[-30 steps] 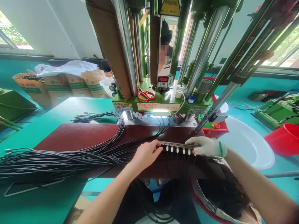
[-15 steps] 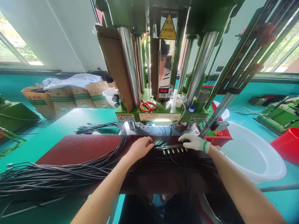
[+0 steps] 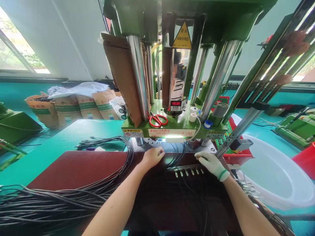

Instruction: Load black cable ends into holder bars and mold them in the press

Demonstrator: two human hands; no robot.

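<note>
My bare left hand [image 3: 153, 158] is at the front edge of the press, left of a bundle of thin black cables [image 3: 175, 156]. Its fingers are curled closed; what they hold, if anything, is hidden. On my right hand [image 3: 211, 164] is a white glove with a green cuff. Its thumb and fingers are pinched together, and I cannot make out anything between them. Between and slightly nearer than the hands lies a narrow metal bar [image 3: 183, 167] with a row of several metal connectors [image 3: 187, 173] pointing toward me. The cables run from it into the press.
The green press [image 3: 177, 126] stands ahead, with red-handled scissors [image 3: 158, 121] and a blue-rimmed spool [image 3: 208, 124] on its ledge. Many black cables [image 3: 61, 203] cover the brown board [image 3: 81, 167] at left. A white tub [image 3: 278, 170] stands at right.
My view has shifted, so the press sits lower in it. Both hands are now farther forward relative to the connector bar, and the right hand has come off the bar's right end.
</note>
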